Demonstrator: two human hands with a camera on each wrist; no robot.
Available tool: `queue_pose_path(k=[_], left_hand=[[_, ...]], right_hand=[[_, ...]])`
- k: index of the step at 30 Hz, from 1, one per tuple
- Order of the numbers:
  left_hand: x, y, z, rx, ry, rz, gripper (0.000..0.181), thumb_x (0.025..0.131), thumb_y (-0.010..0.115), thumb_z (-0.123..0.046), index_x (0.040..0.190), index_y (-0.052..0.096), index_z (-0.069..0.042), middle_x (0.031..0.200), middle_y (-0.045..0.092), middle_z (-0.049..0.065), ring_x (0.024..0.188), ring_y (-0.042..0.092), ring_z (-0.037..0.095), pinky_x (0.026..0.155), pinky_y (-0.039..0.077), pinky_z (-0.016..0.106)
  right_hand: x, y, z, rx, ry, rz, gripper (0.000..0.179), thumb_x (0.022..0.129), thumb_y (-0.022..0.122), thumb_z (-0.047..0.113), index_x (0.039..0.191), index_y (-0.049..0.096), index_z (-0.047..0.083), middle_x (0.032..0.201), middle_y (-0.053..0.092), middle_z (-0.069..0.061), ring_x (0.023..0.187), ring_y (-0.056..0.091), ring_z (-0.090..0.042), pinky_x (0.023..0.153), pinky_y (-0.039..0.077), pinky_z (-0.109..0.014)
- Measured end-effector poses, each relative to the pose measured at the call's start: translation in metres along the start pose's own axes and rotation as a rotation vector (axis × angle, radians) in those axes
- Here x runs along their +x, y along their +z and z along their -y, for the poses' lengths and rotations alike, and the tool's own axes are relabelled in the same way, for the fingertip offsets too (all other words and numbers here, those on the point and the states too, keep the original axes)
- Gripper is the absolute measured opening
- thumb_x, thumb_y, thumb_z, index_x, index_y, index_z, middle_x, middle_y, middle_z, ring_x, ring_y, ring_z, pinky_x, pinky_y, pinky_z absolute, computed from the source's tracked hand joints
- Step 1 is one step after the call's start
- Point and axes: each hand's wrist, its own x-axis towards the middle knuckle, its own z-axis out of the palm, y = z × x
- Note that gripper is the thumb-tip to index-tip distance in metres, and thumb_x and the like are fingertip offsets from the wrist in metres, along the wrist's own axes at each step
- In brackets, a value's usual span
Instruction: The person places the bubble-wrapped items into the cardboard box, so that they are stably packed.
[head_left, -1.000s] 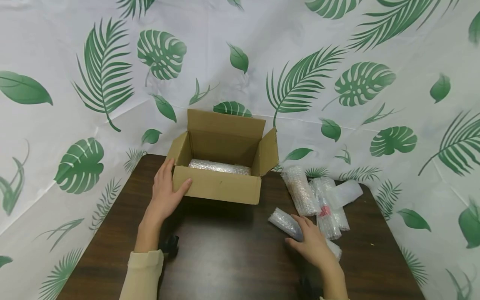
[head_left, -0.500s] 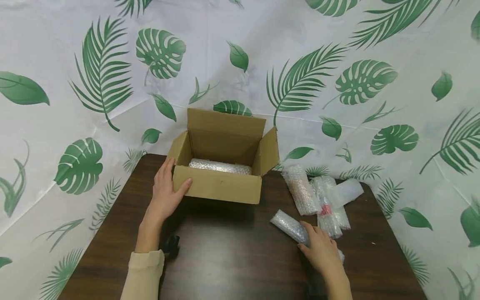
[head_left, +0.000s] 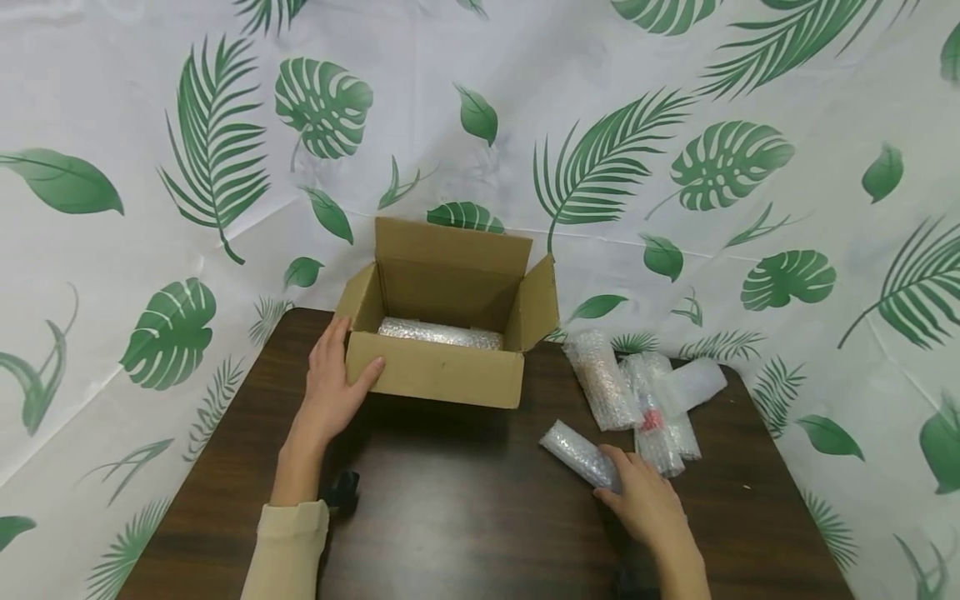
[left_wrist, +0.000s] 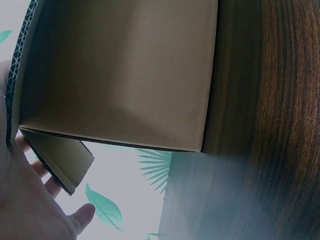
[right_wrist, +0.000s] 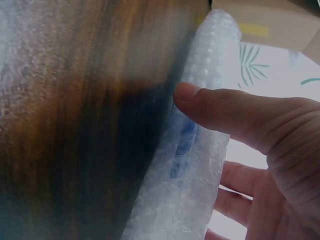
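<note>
An open cardboard box stands toward the back of the table, with a bubble-wrapped roll inside. My left hand holds the box's front left corner, thumb over the front and fingers along the left side. In the left wrist view, fingers show behind a cardboard flap. At the right, my right hand grips another bubble-wrapped roll. The right wrist view shows the thumb across this roll and fingers on its far side. Something blue shows through the wrap; the exact contents are hidden.
Several more bubble-wrapped packages lie in a group at the table's back right, one with a red part. The dark wooden table ends at a white leaf-print cloth behind and beside it.
My right hand has shifted slightly to the right, and the roll under it has moved a little the same way. The left hand and the box have stayed in place.
</note>
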Motion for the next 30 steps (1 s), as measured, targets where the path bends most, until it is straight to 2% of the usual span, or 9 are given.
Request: queue_pose_path(k=[6,11,16,19,25,30], left_hand=[[0.001,0.0,0.001,-0.005,-0.003,0.007,0.095,0.103,0.064,-0.055,0.174,0.013,-0.017,0.179,0.013,0.018,0.163,0.012,0.048,0.121,0.017,0.08],[0.002,0.0,0.002,-0.005,-0.003,0.007,0.096,0.103,0.065,-0.056,0.174,0.013,-0.017,0.179,0.013,0.018,0.163,0.013,0.049,0.121,0.018,0.081],[0.001,-0.002,0.002,-0.001,0.0,0.008,0.096,0.103,0.064,-0.056,0.174,0.013,-0.016,0.179,0.013,0.019,0.163,0.013,0.049,0.121,0.018,0.08],[-0.002,-0.002,0.003,0.005,-0.004,0.011,0.096,0.103,0.064,-0.055,0.174,0.014,-0.015,0.179,0.014,0.02,0.163,0.013,0.049,0.121,0.018,0.08],[-0.002,-0.002,0.003,0.004,-0.002,0.016,0.096,0.104,0.064,-0.055,0.174,0.013,-0.016,0.179,0.013,0.019,0.163,0.013,0.049,0.121,0.018,0.081],[0.001,-0.001,0.004,-0.001,0.006,0.014,0.097,0.103,0.064,-0.056,0.174,0.012,-0.017,0.179,0.013,0.018,0.163,0.013,0.047,0.122,0.018,0.08]], right_hand=[[0.001,-0.009,0.001,0.0,-0.019,-0.004,0.067,0.09,0.088,0.028,0.149,0.06,0.013,0.13,0.072,-0.018,0.117,0.069,-0.043,0.089,0.056,-0.066],[0.003,-0.02,0.005,0.005,-0.06,-0.023,0.067,0.09,0.088,0.028,0.15,0.06,0.013,0.136,0.072,-0.02,0.123,0.068,-0.045,0.097,0.054,-0.067],[0.008,-0.039,0.012,-0.007,-0.126,-0.097,0.065,0.089,0.088,0.025,0.148,0.063,0.014,0.137,0.071,-0.022,0.125,0.068,-0.046,0.096,0.054,-0.067],[0.009,-0.051,0.017,-0.051,-0.15,-0.12,0.065,0.089,0.089,0.025,0.147,0.064,0.015,0.138,0.07,-0.022,0.13,0.065,-0.048,0.094,0.053,-0.071],[0.017,-0.087,0.028,-0.136,-0.126,-0.127,0.065,0.092,0.086,0.024,0.151,0.06,0.016,0.138,0.068,-0.021,0.129,0.063,-0.045,0.095,0.048,-0.073],[0.03,-0.127,0.031,-0.119,-0.143,-0.159,0.066,0.096,0.083,0.025,0.156,0.055,0.016,0.143,0.064,-0.023,0.129,0.06,-0.048,0.096,0.049,-0.073]])
